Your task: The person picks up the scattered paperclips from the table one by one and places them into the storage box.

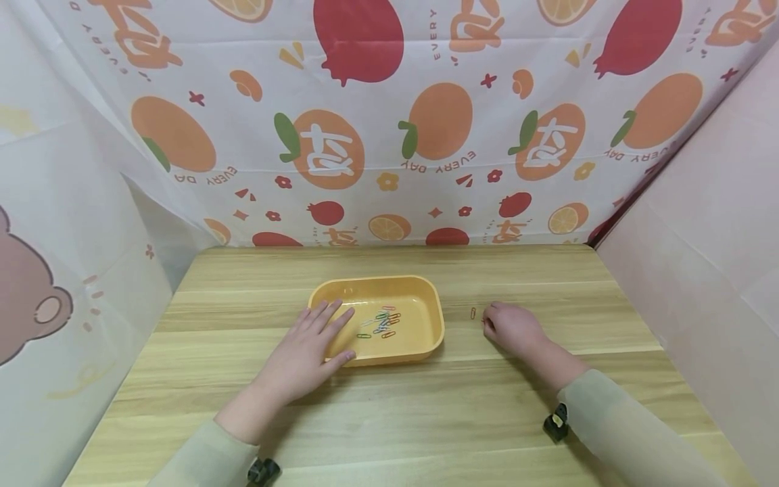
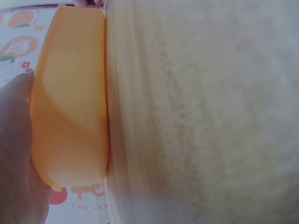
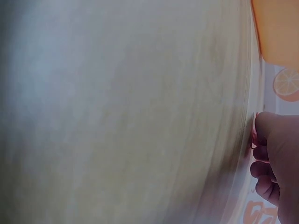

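Note:
A yellow rectangular tray (image 1: 435, 325) holds several coloured paper clips (image 1: 385, 323), heaped near its middle. My left hand (image 1: 307, 348) lies over the tray's left end with its fingers spread; in the left wrist view its thumb is beside the tray's wall (image 2: 70, 102). To the right of the tray, my right hand (image 1: 514, 328) is low at the table with its fingers curled. It pinches a red paper clip (image 3: 253, 134) at the fingertips, mostly hidden by the hand in the head view. Another reddish paper clip (image 1: 473, 313) lies on the table just left of that hand.
The wooden table (image 1: 402, 419) runs back to a fruit-printed cloth (image 1: 389, 196). Pale cloth walls (image 1: 706, 223) stand at both sides. A small black device is strapped at each wrist.

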`<control>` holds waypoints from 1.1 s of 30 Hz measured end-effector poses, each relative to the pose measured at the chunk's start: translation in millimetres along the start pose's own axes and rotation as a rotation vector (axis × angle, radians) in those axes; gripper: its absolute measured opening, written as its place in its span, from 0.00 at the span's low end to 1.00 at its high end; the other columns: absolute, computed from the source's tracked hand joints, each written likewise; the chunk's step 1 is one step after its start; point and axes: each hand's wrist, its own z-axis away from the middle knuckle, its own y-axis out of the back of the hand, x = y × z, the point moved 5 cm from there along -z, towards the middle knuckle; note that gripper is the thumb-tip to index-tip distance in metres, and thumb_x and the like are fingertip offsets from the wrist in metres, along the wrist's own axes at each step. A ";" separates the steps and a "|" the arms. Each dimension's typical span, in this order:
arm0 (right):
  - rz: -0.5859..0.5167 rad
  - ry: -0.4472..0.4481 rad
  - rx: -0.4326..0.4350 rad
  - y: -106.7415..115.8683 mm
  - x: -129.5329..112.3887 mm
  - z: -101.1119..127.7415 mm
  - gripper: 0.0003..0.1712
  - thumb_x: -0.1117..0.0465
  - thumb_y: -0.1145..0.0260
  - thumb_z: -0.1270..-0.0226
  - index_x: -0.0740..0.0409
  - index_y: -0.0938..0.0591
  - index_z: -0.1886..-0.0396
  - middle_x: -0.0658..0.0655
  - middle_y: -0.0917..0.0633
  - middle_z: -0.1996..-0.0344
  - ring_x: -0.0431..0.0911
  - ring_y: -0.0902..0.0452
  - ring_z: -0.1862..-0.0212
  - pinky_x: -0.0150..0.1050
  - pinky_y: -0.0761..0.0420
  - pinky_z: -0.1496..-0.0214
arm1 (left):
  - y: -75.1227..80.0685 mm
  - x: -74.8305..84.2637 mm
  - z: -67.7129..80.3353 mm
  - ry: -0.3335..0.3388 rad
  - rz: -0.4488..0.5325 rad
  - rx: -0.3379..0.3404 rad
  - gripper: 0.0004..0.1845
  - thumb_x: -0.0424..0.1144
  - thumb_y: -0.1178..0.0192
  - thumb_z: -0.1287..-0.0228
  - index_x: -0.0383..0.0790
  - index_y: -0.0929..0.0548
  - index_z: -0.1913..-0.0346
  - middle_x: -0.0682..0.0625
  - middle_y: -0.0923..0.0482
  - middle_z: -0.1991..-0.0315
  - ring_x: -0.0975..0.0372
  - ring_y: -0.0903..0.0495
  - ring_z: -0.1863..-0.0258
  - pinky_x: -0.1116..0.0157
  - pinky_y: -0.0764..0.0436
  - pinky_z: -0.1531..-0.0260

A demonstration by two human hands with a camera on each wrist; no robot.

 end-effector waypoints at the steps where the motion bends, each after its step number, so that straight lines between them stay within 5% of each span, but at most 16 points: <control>1: -0.002 -0.004 -0.005 -0.1 0.3 -0.2 0.05 0.61 0.37 0.37 0.53 0.18 0.73 0.46 0.24 0.75 0.39 0.30 0.77 0.36 0.25 0.76 | 0.1 0.1 -0.2 0.000 0.002 -0.001 0.41 0.70 0.56 0.31 0.55 0.44 0.21 0.46 0.49 0.21 0.48 0.52 0.23 0.46 0.53 0.25; 25: -0.063 0.011 -0.001 -1.5 7.4 -2.5 0.05 0.61 0.36 0.36 0.51 0.20 0.73 0.45 0.26 0.76 0.38 0.34 0.77 0.34 0.29 0.75 | -1.3 -1.2 -1.4 -0.004 0.001 0.000 0.41 0.70 0.56 0.30 0.56 0.45 0.21 0.46 0.49 0.21 0.47 0.51 0.23 0.45 0.52 0.25; 33: -0.124 -0.002 -0.016 0.4 11.0 -1.7 0.02 0.60 0.32 0.36 0.52 0.15 0.69 0.45 0.22 0.72 0.38 0.28 0.72 0.38 0.21 0.68 | -1.0 -0.8 -1.4 -0.006 0.001 0.003 0.40 0.68 0.53 0.30 0.55 0.44 0.21 0.45 0.49 0.21 0.47 0.51 0.23 0.45 0.52 0.26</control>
